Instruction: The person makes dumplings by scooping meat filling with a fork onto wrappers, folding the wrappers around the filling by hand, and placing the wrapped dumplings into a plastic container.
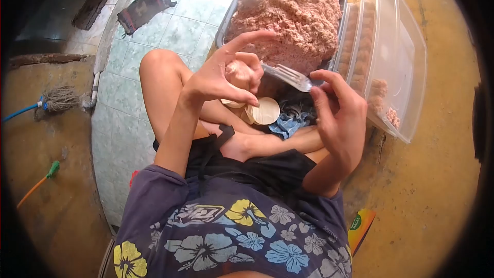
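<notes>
My left hand [206, 80] cradles a small pale-pink dumpling [239, 73] in its curled fingers, with the thumb and index finger spread apart around it. In my right hand [342, 110] a metal fork [294, 78] is pinched, its tines pointing left toward the dumpling without touching it. Just beyond both hands, a grey tub [225, 27] is heaped with pink minced meat [288, 13]. Below the hands, round pale wrappers [266, 111] lie stacked by my crossed legs, and a crumpled blue cloth [289, 124] sits beside them.
Clear plastic boxes [404, 67] stand nested to the right of the tub, with rows of filled pieces inside. A dark mat [146, 9] lies on the tiles at upper left. A mop [60, 99] rests farther left. A yellow-orange packet [362, 226] is at lower right.
</notes>
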A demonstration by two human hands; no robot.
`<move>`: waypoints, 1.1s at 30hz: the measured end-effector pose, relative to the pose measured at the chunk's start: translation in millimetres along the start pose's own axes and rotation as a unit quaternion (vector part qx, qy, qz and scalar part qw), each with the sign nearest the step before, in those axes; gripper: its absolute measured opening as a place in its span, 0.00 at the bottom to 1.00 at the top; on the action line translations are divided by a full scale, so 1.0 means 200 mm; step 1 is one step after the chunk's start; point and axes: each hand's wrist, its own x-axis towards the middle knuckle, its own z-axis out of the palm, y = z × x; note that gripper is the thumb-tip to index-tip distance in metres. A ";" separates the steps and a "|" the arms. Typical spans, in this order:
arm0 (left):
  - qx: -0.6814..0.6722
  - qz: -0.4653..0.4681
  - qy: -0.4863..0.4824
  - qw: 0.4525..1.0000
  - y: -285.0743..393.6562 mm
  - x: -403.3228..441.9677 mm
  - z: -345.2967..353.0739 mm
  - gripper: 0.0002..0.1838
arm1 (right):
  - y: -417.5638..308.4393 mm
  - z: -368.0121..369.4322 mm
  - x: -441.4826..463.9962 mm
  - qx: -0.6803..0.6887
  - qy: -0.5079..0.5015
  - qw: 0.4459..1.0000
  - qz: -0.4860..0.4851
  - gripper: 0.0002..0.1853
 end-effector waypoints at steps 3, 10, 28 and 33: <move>0.278 0.030 0.037 0.960 -0.05 0.08 0.06 0.50 | 0.06 0.12 0.08 0.046 -0.071 0.995 -0.049 0.05; 0.171 -0.007 0.035 0.985 -0.02 0.05 0.06 0.38 | -0.05 0.03 0.00 0.058 -0.033 0.998 -0.004 0.06; 0.311 -0.009 0.085 0.946 -0.04 0.10 0.19 0.53 | 0.07 0.02 0.05 0.012 -0.047 0.999 -0.015 0.04; 0.197 0.008 0.005 0.980 0.19 -0.03 -0.03 0.55 | 0.19 -0.16 0.19 -0.208 0.093 0.974 -0.014 0.04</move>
